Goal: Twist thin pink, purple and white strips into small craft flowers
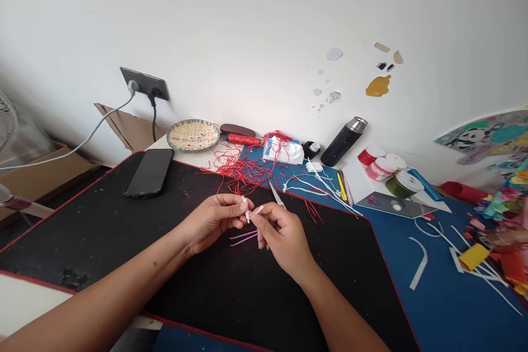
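Above the middle of the black mat (pixel 198 280), both hands are close together. My left hand (pixel 223 217) is closed, its thumb and index finger pinching a small white strip (pixel 247 212) held upright. Facing it, my right hand (pixel 286 236) pinches another short white piece (pixel 258 210); whether the two pieces are joined I cannot tell. Thin purple cords (pixel 243 238) stick out left from beneath my right hand. Just behind that hand the blades of scissors (pixel 275 193) show, their handles hidden.
Beyond the hands lie tangled red cords (pixel 243 168) and white cords (pixel 317 184). A woven basket (pixel 193 136), phone (pixel 149 173), thermos (pixel 344 142) and ribbon spools (pixel 385 168) stand around the mat. Coloured paper pieces (pixel 505 195) are heaped at far right.
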A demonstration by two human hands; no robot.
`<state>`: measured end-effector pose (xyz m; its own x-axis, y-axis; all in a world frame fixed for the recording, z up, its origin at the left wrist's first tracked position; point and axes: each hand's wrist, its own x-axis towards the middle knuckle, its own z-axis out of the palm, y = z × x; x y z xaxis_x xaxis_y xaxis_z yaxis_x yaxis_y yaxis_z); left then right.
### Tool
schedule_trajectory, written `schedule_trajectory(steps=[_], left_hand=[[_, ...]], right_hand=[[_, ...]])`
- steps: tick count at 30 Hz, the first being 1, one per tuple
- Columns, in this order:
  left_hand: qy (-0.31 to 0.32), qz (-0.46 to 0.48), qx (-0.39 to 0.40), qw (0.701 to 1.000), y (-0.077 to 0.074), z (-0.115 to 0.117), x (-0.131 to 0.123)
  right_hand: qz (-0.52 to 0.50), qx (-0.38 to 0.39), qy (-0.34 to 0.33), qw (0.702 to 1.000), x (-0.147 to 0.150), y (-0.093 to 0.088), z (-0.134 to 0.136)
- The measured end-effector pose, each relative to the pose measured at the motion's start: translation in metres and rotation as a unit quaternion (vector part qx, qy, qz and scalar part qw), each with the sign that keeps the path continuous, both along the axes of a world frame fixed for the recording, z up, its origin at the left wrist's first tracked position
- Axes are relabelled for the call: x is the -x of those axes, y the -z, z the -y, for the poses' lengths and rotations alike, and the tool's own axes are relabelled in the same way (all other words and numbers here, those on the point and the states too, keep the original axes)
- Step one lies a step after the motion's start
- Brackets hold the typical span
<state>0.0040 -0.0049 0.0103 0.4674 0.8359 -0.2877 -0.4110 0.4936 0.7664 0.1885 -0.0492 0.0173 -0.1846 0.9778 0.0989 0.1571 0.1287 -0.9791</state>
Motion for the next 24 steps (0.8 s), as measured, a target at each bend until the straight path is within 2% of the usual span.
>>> schedule_trajectory(steps=[17,24], left_hand=[[-0.003,-0.008,-0.038,0.999,-0.0033,0.0050,-0.0008],[-0.007,0.000,-0.040,0.999,-0.0054,0.0055,-0.0032]], right_hand=[[-0.067,0.091,-0.009,0.994,-0.0005,0.0021,-0.0042],[-0.075,0.102,-0.023,0.992,0.0003,0.0057,-0.0045]])
